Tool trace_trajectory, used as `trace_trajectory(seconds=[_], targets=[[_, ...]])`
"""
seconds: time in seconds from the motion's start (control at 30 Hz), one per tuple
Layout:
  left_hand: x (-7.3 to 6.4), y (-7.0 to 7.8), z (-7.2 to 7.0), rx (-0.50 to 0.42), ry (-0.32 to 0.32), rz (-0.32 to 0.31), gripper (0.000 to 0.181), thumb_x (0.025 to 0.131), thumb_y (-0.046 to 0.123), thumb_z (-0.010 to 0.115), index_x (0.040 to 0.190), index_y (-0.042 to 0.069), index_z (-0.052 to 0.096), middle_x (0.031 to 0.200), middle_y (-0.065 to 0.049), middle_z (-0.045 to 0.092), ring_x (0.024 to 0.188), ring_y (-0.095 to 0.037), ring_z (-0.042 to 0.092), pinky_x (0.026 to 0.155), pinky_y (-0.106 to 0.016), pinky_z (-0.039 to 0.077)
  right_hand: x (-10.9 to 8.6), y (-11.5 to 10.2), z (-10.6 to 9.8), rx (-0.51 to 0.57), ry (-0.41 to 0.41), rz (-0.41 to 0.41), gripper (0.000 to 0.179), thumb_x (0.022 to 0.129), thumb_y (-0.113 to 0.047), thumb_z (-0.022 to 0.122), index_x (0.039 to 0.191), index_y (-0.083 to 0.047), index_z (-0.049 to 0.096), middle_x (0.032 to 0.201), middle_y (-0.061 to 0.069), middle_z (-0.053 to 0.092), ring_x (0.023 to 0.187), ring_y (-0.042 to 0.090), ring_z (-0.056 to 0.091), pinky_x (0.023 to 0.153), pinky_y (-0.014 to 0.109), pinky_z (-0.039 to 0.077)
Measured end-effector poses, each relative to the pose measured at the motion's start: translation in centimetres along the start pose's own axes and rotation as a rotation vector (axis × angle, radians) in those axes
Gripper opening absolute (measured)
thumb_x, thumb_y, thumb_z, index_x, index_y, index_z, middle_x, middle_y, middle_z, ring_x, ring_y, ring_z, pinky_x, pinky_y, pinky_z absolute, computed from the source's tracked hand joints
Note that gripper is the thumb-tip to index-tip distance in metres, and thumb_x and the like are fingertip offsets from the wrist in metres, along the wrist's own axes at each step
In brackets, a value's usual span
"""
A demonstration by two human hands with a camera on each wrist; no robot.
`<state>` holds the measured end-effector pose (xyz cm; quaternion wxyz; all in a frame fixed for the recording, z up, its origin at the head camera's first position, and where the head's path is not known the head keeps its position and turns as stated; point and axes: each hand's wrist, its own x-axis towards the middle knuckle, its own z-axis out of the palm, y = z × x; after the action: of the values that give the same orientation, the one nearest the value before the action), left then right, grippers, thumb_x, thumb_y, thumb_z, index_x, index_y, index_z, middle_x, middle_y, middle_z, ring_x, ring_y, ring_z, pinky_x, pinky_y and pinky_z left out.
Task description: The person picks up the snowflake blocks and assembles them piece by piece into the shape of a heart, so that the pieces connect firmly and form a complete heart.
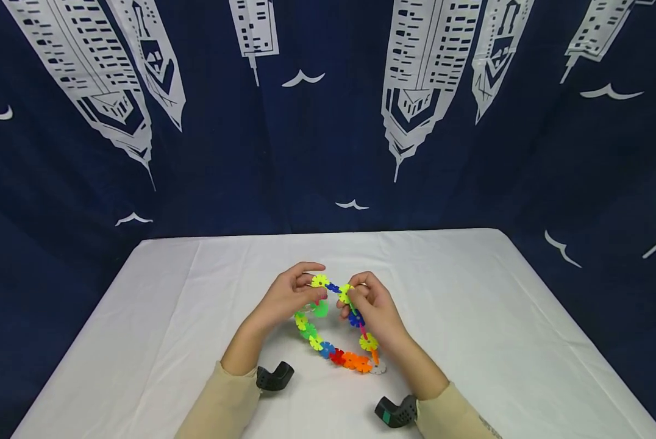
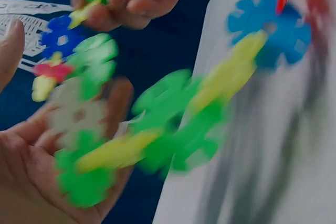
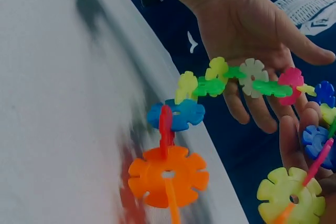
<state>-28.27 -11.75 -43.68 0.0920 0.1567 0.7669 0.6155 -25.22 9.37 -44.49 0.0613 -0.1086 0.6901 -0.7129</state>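
Slotted plastic flower-shaped discs in many colours form a ring-like chain (image 1: 337, 356) between the two hands, above the white table. The left hand (image 1: 289, 296) is at the chain's far left side; its fingers (image 3: 245, 103) extend behind the discs, thumb held apart. Green, clear and yellow discs pass across that palm in the left wrist view, partly blurred. On the other side, the right hand (image 1: 376, 305) pinches the chain near a yellow disc (image 1: 344, 294) and a blue disc (image 1: 356, 317). An orange disc (image 3: 168, 177) hangs low in the right wrist view.
A white cloth covers the table (image 1: 158, 341). Behind it hangs a dark blue curtain (image 1: 317, 152) with white buildings and birds. Black wrist devices (image 1: 275, 377) sit by both sleeves.
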Motion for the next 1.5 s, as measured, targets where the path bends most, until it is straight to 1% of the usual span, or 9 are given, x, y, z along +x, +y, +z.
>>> trace_trajectory(seconds=[0.17,0.37,0.53,0.73,0.87,1.03,1.27,1.37,1.5], targets=[[0.1,-0.4,0.8,-0.060,-0.097,0.041,0.036,0.092,0.014,0.073,0.124,0.002,0.063,0.092,-0.004,0.076,0.074,-0.010,0.065,0.068,-0.020,0.053,-0.5,-0.1,0.1,-0.009,-0.045,-0.034,0.016,0.105,-0.014,0.048,0.116,-0.003,0.045,0.087,0.005,0.064,0.069,0.014,0.063,0.076,0.029,0.061],[-0.2,-0.2,1.2,-0.085,-0.030,0.057,0.029,0.090,0.016,0.074,0.115,0.003,0.069,0.081,0.002,0.068,0.065,-0.009,0.057,0.060,-0.020,0.050,-0.5,0.0,0.0,-0.023,-0.083,-0.090,0.018,0.105,-0.016,0.050,0.115,-0.001,0.046,0.086,0.007,0.064,0.067,0.015,0.063,0.076,0.031,0.061],[-0.3,0.0,1.3,-0.105,-0.009,0.030,0.025,0.089,0.017,0.076,0.111,0.005,0.072,0.079,0.002,0.069,0.067,-0.010,0.061,0.061,-0.019,0.054,-0.4,-0.1,-0.1,-0.037,-0.094,-0.118,0.016,0.104,-0.016,0.052,0.109,-0.002,0.047,0.083,0.005,0.065,0.066,0.020,0.063,0.074,0.032,0.061],[-0.4,-0.1,1.1,-0.150,-0.038,0.039,0.028,0.089,0.018,0.076,0.111,0.001,0.071,0.079,0.003,0.073,0.066,-0.011,0.068,0.061,-0.020,0.056,-0.5,0.2,0.1,-0.044,-0.093,-0.117,0.014,0.104,-0.015,0.052,0.104,-0.003,0.046,0.088,0.026,0.059,0.067,0.030,0.063,0.072,0.032,0.061],[-0.3,-0.3,0.8,-0.169,-0.024,0.049,0.027,0.089,0.018,0.076,0.110,0.001,0.071,0.084,0.001,0.075,0.066,-0.012,0.069,0.060,-0.019,0.055,-0.4,0.3,0.0,-0.043,-0.091,-0.144,0.015,0.105,-0.013,0.049,0.106,0.000,0.044,0.089,0.029,0.057,0.067,0.031,0.064,0.072,0.032,0.062],[-0.2,-0.3,0.2,-0.186,0.034,0.068,0.022,0.091,0.015,0.073,0.108,0.001,0.071,0.100,-0.002,0.077,0.066,-0.015,0.071,0.062,-0.021,0.055,-0.2,0.2,-0.6,-0.033,-0.072,-0.167,0.013,0.104,-0.009,0.049,0.105,0.003,0.044,0.087,0.025,0.060,0.066,0.024,0.066,0.073,0.031,0.062],[-0.1,-0.4,0.3,-0.112,0.016,0.039,0.027,0.090,0.024,0.075,0.109,0.005,0.072,0.078,0.003,0.068,0.062,-0.009,0.055,0.054,-0.017,0.044,-0.2,0.2,-0.7,-0.084,-0.163,-0.137,0.017,0.104,-0.015,0.052,0.104,0.002,0.054,0.090,0.024,0.064,0.074,0.014,0.067,0.079,0.029,0.060],[-0.2,-0.3,0.3,-0.113,0.027,0.037,0.026,0.090,0.022,0.075,0.109,0.004,0.071,0.077,0.003,0.067,0.063,-0.010,0.056,0.056,-0.017,0.046,-0.2,0.2,-0.8,-0.106,-0.169,-0.131,0.022,0.105,-0.016,0.049,0.109,0.004,0.059,0.094,0.030,0.064,0.076,0.015,0.068,0.080,0.027,0.060],[-0.2,-0.2,0.3,-0.116,0.019,0.033,0.023,0.091,0.019,0.074,0.108,0.004,0.071,0.079,0.001,0.069,0.065,-0.009,0.059,0.058,-0.018,0.049,-0.1,0.3,-1.0,-0.157,-0.170,-0.111,0.029,0.107,-0.019,0.045,0.116,0.002,0.063,0.095,0.026,0.066,0.078,0.014,0.068,0.081,0.024,0.059]])
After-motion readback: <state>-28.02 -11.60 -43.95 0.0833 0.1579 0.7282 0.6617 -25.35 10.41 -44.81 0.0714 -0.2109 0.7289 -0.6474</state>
